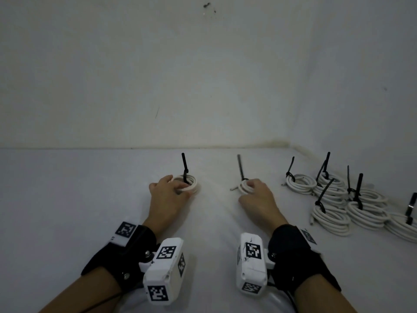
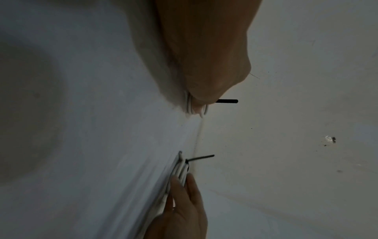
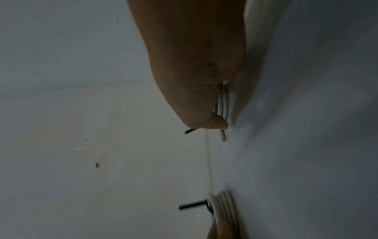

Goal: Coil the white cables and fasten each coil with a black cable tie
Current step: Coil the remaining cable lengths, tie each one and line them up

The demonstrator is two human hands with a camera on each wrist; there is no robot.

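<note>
My left hand [image 1: 168, 195] curls its fingers [image 1: 180, 188] round the near edge of a small white coil [image 1: 190, 184] lying flat on the white counter [image 1: 67, 188]; a black cable tie [image 1: 185, 168] is cinched on its far side, tail standing straight up. My right hand [image 1: 259, 199] grips a second coil [image 1: 244, 186] in the same way, fingers bent over its near rim, with its own tie [image 1: 241, 167] upright and a short cable end [image 1: 233, 189] poking out to the left.

Both coils are tight rings of three or four turns of round white cable. The head view shows them from above as rings. The left wrist view shows my left-hand coil [image 2: 191, 107] edge-on, only a sliver of stacked turns under the fingers, the tie tail [image 2: 227, 101] jutting out past them, and my right hand [image 2: 184, 210] on its coil [image 2: 180, 171] farther off. The right wrist view is blurred, yet it gives the stacked turns [image 3: 223, 101] beside my right thumb and the loose end [image 3: 223, 135].

To my right, near the wall corner, a pile of finished coils [image 1: 352, 204] lies bunched together, each with a black tie sticking up.
</note>
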